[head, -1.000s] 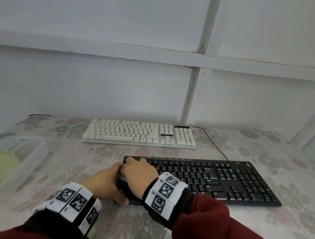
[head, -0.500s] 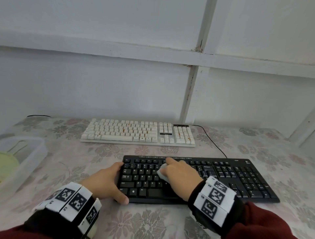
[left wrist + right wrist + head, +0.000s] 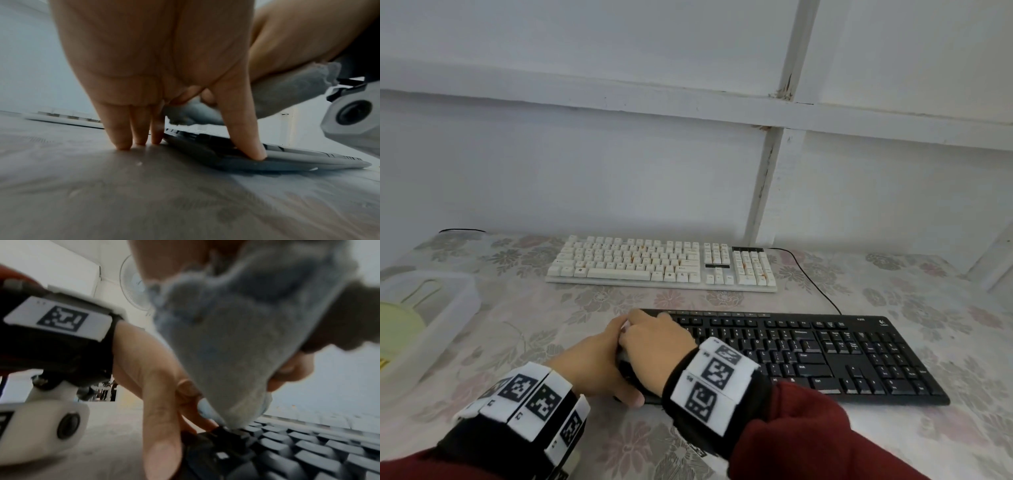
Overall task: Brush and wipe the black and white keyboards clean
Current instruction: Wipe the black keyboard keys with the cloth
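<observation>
The black keyboard lies near me on the flowered table; the white keyboard lies behind it. My left hand braces the black keyboard's left end, with straight fingers on the table and the thumb pressed on its front corner. My right hand grips a bunched grey cloth and presses it on the leftmost keys, right beside the left hand. From the left wrist the cloth shows above the keyboard's edge.
A clear plastic container with something pale green in it stands at the left edge. The black keyboard's cable runs back past the white keyboard's right end. A white wall rises close behind the table.
My right hand with the cloth went right to the middle of the black keyboard, then came back to its left end. The left hand has stayed in place.
</observation>
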